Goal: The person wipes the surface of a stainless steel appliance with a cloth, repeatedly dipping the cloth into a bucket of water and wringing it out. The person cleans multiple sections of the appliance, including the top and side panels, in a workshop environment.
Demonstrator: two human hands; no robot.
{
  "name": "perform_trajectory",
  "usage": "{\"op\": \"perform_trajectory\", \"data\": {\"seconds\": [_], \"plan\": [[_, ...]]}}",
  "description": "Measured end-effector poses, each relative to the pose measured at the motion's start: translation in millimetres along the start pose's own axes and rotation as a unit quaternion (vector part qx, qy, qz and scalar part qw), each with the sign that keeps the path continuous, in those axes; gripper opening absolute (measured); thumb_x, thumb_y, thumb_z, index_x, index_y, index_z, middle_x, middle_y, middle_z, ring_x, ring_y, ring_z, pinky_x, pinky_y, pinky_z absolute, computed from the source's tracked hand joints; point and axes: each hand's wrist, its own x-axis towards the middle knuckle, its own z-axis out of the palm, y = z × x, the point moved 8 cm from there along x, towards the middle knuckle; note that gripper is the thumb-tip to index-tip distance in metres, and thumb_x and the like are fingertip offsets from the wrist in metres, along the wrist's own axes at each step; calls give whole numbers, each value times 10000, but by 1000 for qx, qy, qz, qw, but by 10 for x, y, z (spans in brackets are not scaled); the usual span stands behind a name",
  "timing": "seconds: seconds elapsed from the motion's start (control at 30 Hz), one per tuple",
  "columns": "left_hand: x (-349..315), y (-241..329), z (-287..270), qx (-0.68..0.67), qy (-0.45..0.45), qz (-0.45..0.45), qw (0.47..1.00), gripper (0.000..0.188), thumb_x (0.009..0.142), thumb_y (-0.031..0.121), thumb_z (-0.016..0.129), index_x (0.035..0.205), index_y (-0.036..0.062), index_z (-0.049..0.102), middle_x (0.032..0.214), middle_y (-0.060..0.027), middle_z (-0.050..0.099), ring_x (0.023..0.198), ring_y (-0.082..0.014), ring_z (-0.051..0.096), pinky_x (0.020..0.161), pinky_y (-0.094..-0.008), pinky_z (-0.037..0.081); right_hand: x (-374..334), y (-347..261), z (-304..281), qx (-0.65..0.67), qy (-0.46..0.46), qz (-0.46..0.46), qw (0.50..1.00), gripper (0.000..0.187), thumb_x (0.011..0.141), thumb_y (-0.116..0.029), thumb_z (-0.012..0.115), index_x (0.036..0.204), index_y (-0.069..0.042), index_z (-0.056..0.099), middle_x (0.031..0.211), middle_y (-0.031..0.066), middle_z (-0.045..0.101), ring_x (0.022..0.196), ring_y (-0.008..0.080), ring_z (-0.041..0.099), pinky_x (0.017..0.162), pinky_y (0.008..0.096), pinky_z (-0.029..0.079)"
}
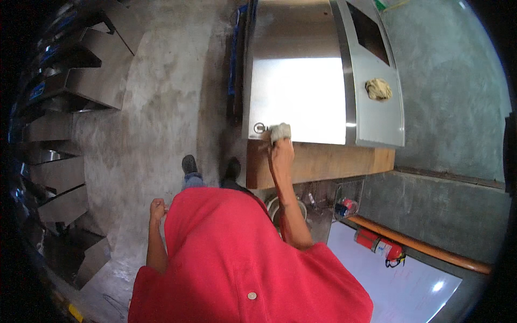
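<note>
My right hand (281,153) is closed round a crumpled greyish-white cloth (280,132). It presses the cloth against the near edge of a shiny metal cabinet top (301,91), just right of a small round ring-shaped fitting (259,128). Down at my left side hangs my left hand (158,209), its fingers curled in, with nothing visible in it. A second crumpled cloth, yellowish-beige (378,89), lies on the cabinet's pale right-hand panel (379,118), apart from both hands.
A wooden board (323,164) runs along the cabinet's near side. On the right are a red fire extinguisher (378,246), an orange pipe (420,245) and a white board (388,280). Several folded metal pieces (94,86) line the left of the concrete floor (161,107).
</note>
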Motion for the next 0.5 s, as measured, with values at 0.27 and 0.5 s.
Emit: {"op": "perform_trajectory", "data": {"seconds": [0.27, 0.5], "plan": [[-53, 775, 184, -7, 6, 29, 1000, 211, 1055, 223, 587, 1189, 64, 624, 931, -81, 678, 706, -180, 651, 602, -316, 541, -101, 36, -2, 35, 38, -14, 999, 200, 797, -9, 704, 984, 50, 670, 977, 293, 625, 923, 512, 606, 788, 564, 496], [-593, 2924, 1463, 87, -74, 372, 921, 285, 997, 129, 637, 1256, 10, 642, 1104, -151, 698, 1025, -238, 692, 893, -347, 554, -173, 130, 71, 5, -21, 16, 1000, 187, 844, -63, 678, 1001, 38, 665, 984, 287, 639, 933, 487, 615, 792, 537, 505]]}}
